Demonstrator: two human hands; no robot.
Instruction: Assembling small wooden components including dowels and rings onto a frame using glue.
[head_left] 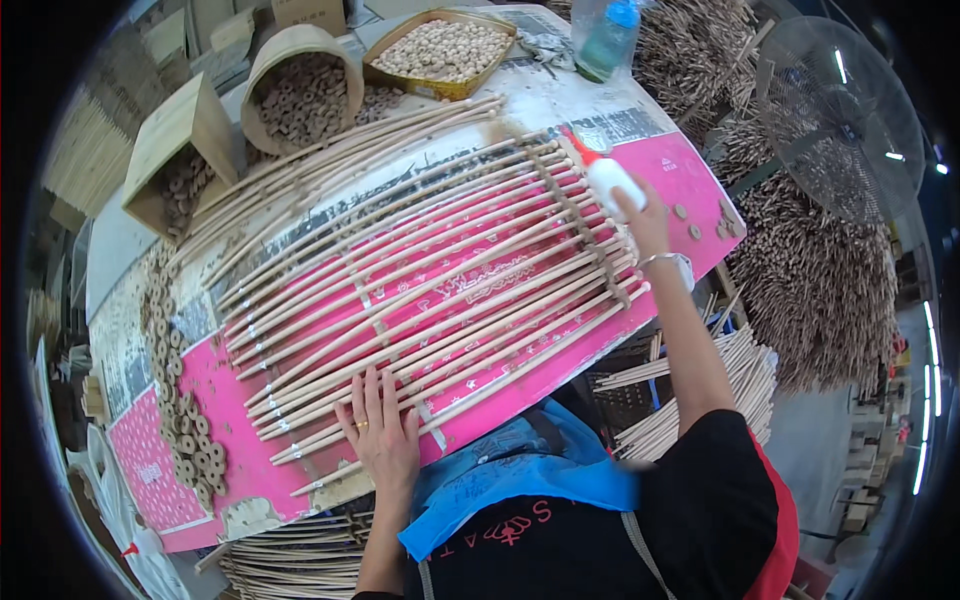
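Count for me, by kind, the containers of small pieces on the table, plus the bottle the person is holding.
Flat-sided wooden box: 1
Round wooden tub: 1
Yellow tray: 1
White bottle, in the right hand: 1
Total: 4

Bright, even light covers the table [672, 156], tube lights [927, 382] glare at right, and straight edges bow near the black rim.

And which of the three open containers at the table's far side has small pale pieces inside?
The shallow yellow tray, farthest right of the three; the round wooden tub and square wooden box hold brown rings instead.
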